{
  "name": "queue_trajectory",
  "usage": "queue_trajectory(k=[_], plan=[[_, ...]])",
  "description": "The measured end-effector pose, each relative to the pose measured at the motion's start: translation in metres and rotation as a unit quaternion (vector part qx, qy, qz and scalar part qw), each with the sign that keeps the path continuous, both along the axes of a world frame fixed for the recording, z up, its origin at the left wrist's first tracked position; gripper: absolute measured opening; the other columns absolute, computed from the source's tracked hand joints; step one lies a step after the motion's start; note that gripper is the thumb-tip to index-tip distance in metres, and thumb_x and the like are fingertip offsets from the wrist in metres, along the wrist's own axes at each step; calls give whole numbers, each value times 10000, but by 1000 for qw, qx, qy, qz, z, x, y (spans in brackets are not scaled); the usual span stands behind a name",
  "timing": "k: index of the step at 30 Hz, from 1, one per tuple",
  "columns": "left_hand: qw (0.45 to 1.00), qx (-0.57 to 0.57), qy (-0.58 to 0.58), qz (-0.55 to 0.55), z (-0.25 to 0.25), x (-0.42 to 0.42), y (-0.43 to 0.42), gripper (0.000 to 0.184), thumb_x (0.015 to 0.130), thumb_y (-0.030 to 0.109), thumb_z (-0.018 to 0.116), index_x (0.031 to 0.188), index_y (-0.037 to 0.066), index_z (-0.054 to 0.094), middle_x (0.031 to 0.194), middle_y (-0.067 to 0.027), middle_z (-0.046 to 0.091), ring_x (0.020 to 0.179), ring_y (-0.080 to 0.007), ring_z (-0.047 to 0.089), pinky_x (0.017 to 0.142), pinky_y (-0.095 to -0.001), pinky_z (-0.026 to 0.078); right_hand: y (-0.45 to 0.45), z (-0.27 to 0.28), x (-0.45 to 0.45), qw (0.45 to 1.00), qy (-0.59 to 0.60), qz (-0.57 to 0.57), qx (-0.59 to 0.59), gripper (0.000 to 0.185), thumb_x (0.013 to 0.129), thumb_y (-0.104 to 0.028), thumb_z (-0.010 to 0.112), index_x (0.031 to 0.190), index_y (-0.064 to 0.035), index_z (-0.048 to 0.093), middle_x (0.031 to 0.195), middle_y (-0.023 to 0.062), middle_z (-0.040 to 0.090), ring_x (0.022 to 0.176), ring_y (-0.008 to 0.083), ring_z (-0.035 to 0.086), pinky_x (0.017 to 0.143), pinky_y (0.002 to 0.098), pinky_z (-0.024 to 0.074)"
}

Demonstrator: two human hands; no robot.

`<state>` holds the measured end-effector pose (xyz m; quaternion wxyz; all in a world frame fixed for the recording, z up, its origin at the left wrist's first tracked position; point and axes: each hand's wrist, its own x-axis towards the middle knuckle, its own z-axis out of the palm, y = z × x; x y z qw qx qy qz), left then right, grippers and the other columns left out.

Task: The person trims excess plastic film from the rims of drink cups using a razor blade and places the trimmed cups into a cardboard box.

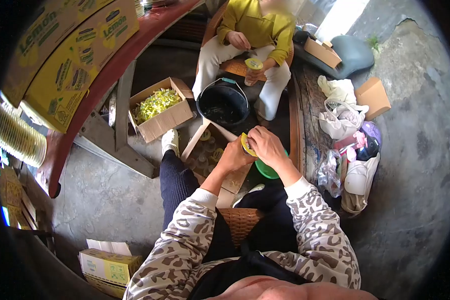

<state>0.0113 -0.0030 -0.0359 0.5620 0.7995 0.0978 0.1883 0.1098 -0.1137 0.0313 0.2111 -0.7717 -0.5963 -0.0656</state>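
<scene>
My left hand is wrapped around a cup whose yellow lid tilts toward the right. The fingers of my right hand are bent and pressed at the lid's right edge; their tips are partly hidden. Most of the cup's body is covered by my left hand. Below my hands stands an open cardboard box with several clear cups inside, some with yellow lids. A green tub is partly hidden beneath my right wrist.
Opposite sits a person in a yellow top, holding a yellow-lidded cup. Between us is a black bucket. A carton of yellow strips stands left, near a red table edge with lemon cartons. Bags lie right.
</scene>
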Motion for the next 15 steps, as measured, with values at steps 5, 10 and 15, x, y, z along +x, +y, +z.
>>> queue_trajectory(k=[5,10,15], plan=[[1000,3,4,-15,-2,3,-4,539,656,220,829,1085,21,569,972,-194,674,956,-388,651,823,-397,506,-8,3,11,994,-88,27,-65,155,867,-154,611,951,-32,565,882,109,552,863,284,570,783,403,476],[997,-30,-15,-66,6,-7,0,450,621,130,767,1012,19,575,935,-209,666,908,-428,627,806,-425,502,-13,1,20,993,-52,72,-81,140,856,-142,601,935,-33,563,941,115,578,925,303,577,817,410,464],[995,-28,-48,-77,11,-8,-6,415,628,84,748,988,6,558,854,-185,650,852,-397,639,791,-406,502,-21,5,35,983,124,119,-66,181,932,-175,524,897,3,529,883,173,569,888,378,574,785,447,461]])
